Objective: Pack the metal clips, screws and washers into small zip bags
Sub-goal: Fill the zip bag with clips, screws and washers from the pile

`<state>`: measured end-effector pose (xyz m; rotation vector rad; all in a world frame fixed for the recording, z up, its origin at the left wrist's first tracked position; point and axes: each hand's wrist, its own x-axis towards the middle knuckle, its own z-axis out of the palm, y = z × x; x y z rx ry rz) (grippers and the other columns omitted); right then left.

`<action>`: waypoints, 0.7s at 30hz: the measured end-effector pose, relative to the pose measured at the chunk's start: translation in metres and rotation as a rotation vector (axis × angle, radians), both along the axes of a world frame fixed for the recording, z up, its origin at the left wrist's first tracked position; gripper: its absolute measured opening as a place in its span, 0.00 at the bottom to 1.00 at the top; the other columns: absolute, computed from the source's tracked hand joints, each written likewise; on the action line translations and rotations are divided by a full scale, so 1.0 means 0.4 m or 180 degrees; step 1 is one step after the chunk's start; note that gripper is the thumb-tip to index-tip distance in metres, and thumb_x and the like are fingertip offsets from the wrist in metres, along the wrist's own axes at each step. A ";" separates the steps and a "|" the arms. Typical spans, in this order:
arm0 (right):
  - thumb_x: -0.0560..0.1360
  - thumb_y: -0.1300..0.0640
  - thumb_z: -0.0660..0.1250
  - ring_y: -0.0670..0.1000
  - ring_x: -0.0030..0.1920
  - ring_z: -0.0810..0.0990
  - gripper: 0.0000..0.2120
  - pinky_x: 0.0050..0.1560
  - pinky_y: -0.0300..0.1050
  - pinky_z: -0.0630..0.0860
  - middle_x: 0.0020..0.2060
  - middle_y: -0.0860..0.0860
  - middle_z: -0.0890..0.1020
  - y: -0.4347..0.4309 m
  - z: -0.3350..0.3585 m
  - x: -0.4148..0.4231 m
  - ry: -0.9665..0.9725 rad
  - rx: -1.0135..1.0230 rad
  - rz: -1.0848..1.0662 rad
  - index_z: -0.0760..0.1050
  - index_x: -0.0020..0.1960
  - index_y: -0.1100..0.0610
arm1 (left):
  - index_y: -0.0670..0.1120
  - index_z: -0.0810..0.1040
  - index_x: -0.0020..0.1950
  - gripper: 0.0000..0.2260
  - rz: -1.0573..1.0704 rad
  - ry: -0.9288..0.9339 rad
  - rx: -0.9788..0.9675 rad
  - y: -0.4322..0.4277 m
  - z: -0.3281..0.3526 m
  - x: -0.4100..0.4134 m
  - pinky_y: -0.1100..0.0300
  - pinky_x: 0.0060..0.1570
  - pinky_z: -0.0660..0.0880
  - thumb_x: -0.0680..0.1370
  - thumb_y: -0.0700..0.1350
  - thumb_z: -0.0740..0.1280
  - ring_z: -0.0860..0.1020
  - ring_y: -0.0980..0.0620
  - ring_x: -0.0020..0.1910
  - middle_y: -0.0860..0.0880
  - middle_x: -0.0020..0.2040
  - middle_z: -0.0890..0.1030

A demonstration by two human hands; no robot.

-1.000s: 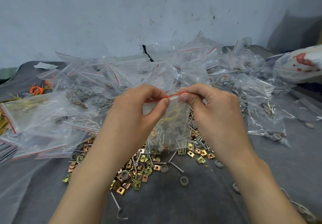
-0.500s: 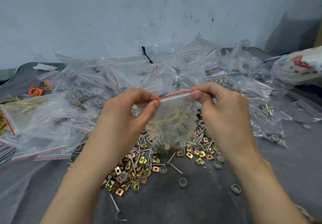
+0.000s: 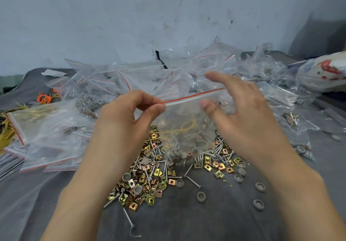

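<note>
A small clear zip bag (image 3: pixel 187 126) with a red seal line hangs in front of me, holding screws, grey washers, clips and a yellow tie. My left hand (image 3: pixel 127 117) pinches the left end of its seal between thumb and forefinger. My right hand (image 3: pixel 241 113) is beside the bag's right end with fingers spread, thumb near the plastic, not gripping the seal. Below lies a loose heap of gold and copper metal clips (image 3: pixel 149 188), screws (image 3: pixel 192 180) and grey washers (image 3: pixel 201 196) on the dark grey cloth.
A big pile of filled zip bags (image 3: pixel 131 83) covers the back of the table against the pale wall. More bags (image 3: pixel 43 124) lie at left, with orange ties (image 3: pixel 44 98) and yellow ties. A printed white bag (image 3: pixel 322 72) sits at far right.
My right hand slid rightward along the red seal and let go, its fingers now spread. The left hand kept its pinch on the bag's left end. The bag rose slightly.
</note>
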<state>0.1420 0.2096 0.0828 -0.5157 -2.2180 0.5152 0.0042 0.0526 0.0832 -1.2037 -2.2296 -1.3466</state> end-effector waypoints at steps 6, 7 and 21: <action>0.81 0.41 0.60 0.52 0.60 0.74 0.15 0.72 0.54 0.61 0.54 0.41 0.83 -0.059 0.028 -0.032 -0.0805 0.0545 0.0121 0.81 0.58 0.43 | 0.55 0.80 0.46 0.02 -0.0075 0.0462 -0.0126 0.020 -0.009 0.029 0.53 0.47 0.75 0.76 0.51 0.71 0.77 0.58 0.44 0.61 0.42 0.79; 0.80 0.40 0.60 0.52 0.59 0.74 0.15 0.70 0.52 0.61 0.52 0.41 0.84 -0.056 0.024 -0.033 -0.0783 0.0556 0.0112 0.82 0.57 0.43 | 0.54 0.80 0.46 0.02 -0.0093 0.0480 -0.0121 0.021 -0.012 0.030 0.50 0.47 0.75 0.76 0.51 0.71 0.78 0.57 0.45 0.60 0.42 0.80; 0.71 0.38 0.70 0.43 0.48 0.69 0.10 0.58 0.58 0.73 0.40 0.37 0.80 -0.015 -0.019 -0.024 0.0472 0.0013 -0.0013 0.83 0.42 0.43 | 0.56 0.77 0.45 0.01 0.0334 0.0367 0.0327 0.006 -0.009 0.014 0.49 0.46 0.75 0.75 0.49 0.66 0.78 0.55 0.45 0.61 0.42 0.80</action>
